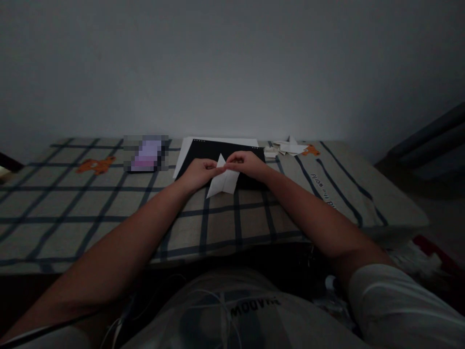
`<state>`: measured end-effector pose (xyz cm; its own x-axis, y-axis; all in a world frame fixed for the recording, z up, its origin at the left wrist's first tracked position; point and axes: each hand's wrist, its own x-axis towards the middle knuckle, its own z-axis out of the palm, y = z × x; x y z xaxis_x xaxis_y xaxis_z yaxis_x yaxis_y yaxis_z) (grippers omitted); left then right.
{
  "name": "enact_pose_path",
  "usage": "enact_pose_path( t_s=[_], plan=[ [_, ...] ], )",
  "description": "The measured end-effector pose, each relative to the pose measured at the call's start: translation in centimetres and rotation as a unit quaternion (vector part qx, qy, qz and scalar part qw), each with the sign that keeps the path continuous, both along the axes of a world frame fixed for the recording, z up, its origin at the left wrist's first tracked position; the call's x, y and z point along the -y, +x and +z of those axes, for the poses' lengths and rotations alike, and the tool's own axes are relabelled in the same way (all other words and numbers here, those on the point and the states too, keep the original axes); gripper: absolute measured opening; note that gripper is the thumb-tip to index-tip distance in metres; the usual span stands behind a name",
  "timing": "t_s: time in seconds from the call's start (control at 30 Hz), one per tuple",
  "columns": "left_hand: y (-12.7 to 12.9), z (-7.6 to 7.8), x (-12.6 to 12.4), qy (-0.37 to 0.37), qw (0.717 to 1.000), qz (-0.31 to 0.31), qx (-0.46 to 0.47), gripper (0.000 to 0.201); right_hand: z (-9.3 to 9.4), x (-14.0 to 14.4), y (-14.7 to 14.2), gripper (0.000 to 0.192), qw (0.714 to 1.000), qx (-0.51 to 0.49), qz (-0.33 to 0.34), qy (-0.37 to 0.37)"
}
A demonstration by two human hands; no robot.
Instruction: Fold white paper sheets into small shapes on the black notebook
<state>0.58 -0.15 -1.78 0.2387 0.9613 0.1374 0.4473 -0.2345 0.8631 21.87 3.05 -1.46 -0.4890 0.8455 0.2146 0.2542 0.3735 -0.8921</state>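
Between my hands is a white folded paper [223, 183], with one point sticking up and a wider part spreading toward me. My left hand [201, 173] pinches it from the left, thumb and fingers pressed together near its middle. From the right, my right hand [247, 163] grips the same paper, its fingertips meeting those of the left. Both hands are over a black pad [214, 149] with small holes along its far edge. White sheets [184, 151] stick out from under the pad at the left and back.
A checked tablecloth [174, 242] covers the table. To the left lies a phone-like thing [147, 154], blurred out. Several folded white paper pieces [290, 147] sit at the back right. A plain wall [232, 68] rises behind the table.
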Motion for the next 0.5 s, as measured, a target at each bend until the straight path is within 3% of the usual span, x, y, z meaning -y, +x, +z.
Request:
enact_pose_path(
  t_s=[0.27, 0.5],
  plan=[
    [0.21, 0.19, 0.01, -0.026, 0.999, -0.017, -0.009, 0.037, 0.22, 0.24, 0.23, 0.034, 0.997, 0.061, -0.009, 0.049],
    [0.04, 0.35, 0.34, -0.021, 0.998, -0.061, -0.01, 0.036, -0.2, 0.38, 0.01, 0.031, 0.999, 0.017, 0.013, -0.029]
  ],
)
